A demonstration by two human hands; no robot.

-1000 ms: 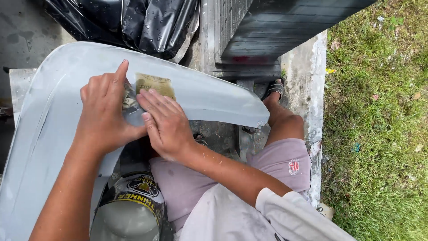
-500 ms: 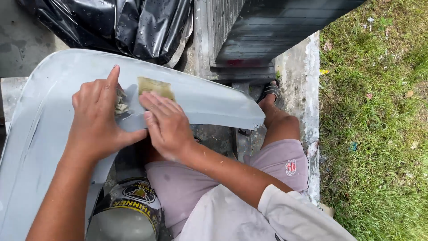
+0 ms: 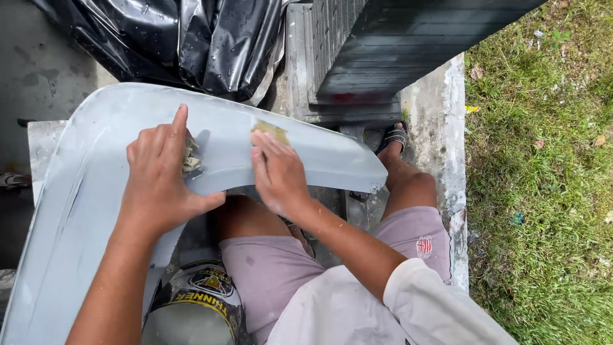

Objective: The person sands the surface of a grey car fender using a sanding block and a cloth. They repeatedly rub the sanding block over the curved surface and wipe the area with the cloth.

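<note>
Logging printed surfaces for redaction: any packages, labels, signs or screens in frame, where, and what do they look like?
Metal can: bottom edge, beside the left forearm, under the grey panel; round silver top, black label with yellow lettering and an emblem.
Shorts badge: small red and white patch on the pink shorts, right thigh.
No signs or screens.

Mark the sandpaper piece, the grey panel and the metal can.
sandpaper piece (image 3: 271, 131), head view, its yellowish exposed edge.
grey panel (image 3: 83, 191), head view, bare curved surface.
metal can (image 3: 191, 306), head view, its top.
</note>
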